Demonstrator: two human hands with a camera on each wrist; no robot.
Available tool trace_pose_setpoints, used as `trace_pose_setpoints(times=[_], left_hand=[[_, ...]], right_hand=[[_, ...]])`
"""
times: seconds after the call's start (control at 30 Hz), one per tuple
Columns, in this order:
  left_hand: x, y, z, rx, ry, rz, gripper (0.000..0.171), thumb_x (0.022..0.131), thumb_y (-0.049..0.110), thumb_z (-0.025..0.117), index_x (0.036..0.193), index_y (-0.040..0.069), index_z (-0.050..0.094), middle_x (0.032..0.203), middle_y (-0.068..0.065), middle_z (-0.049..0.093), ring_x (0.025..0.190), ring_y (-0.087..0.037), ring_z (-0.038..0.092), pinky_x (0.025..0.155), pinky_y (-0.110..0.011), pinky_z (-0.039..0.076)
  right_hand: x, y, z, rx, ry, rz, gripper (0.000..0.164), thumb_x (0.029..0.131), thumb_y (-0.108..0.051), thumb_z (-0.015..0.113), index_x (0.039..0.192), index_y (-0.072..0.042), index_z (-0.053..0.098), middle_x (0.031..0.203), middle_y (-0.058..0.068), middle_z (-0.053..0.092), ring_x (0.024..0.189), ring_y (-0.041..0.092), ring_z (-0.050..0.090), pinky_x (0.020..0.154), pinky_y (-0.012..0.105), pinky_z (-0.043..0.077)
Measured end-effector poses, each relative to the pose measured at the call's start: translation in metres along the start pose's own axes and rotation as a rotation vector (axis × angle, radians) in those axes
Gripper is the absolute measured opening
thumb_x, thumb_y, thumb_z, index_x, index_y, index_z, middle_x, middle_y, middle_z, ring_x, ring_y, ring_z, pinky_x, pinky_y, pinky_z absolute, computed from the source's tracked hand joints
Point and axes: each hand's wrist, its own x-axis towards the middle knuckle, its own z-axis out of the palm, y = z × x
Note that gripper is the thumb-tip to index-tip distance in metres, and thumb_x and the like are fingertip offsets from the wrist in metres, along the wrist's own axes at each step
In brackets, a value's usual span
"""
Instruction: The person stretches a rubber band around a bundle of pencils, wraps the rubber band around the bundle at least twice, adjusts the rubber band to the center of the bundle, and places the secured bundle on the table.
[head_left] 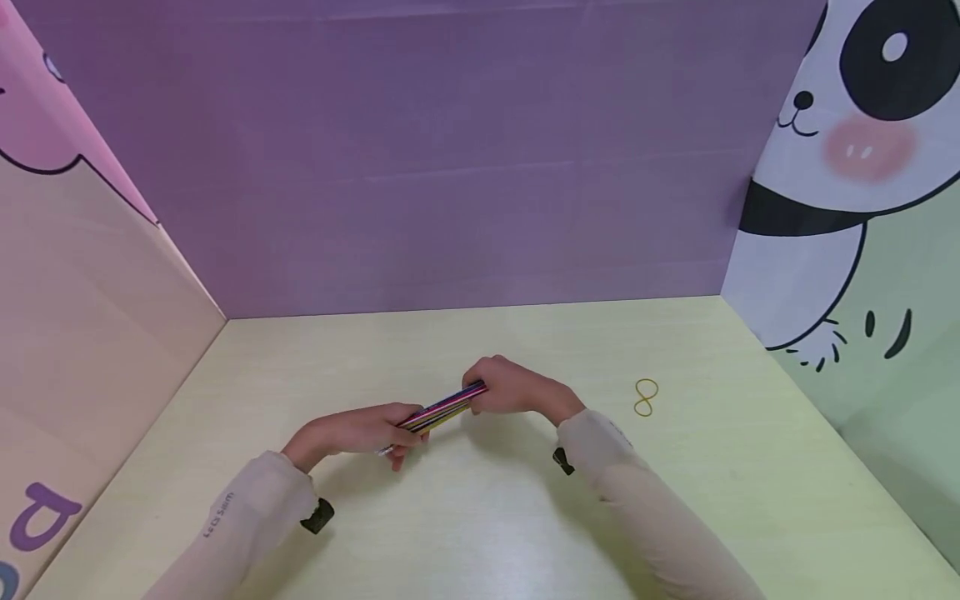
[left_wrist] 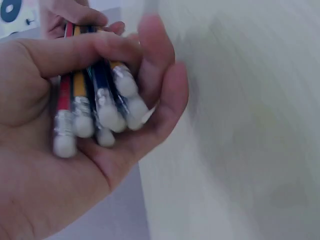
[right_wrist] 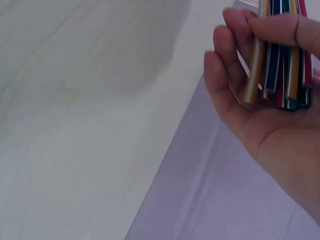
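Note:
A bundle of pencils in red, yellow, dark blue and green slants between my two hands above the table. My left hand grips the eraser end, its thumb laid across the top. White erasers in silver ferrules poke out over the palm in the left wrist view. At the other end my right hand holds the bundle between thumb and curled fingers. The right wrist view shows the pencils' flat, unsharpened ends against that palm, unevenly lined up.
A yellow rubber band, twisted into a figure eight, lies on the pale table to the right of my right hand. A purple panel closes off the back. Printed panels stand left and right, a panda on the right one.

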Motion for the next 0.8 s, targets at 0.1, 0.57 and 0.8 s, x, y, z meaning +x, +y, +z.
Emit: trace_pose_setpoints(times=[0.1,0.57,0.8], left_hand=[[0.0,0.003,0.004,-0.113,-0.036,-0.01,0.021,0.101,0.01,0.05,0.114,-0.006,0.055,0.071,-0.004,0.048,0.066,-0.021,0.063,0.072,-0.035,0.052],[0.01,0.006,0.023,-0.4,-0.146,0.082,0.02,0.103,0.013,0.05,0.115,-0.003,0.053,0.071,0.001,0.041,0.058,-0.01,0.036,0.06,-0.027,0.036],[0.012,0.013,0.031,-0.421,-0.168,0.127,0.021,0.103,0.013,0.05,0.116,-0.003,0.053,0.071,0.001,0.04,0.057,-0.01,0.034,0.061,-0.026,0.036]], right_hand=[[-0.005,0.0,-0.005,0.006,-0.015,-0.006,0.008,0.079,-0.004,0.068,0.08,-0.012,0.07,0.068,-0.008,0.058,0.059,0.007,0.045,0.056,0.022,0.038],[-0.037,-0.007,-0.032,0.093,-0.028,-0.006,0.017,0.075,-0.005,0.066,0.085,-0.017,0.073,0.078,-0.007,0.068,0.068,0.009,0.052,0.058,0.025,0.042],[-0.06,-0.003,-0.04,0.328,-0.009,-0.024,0.013,0.086,-0.012,0.07,0.098,-0.018,0.071,0.085,0.001,0.068,0.072,0.016,0.054,0.064,0.028,0.046]])
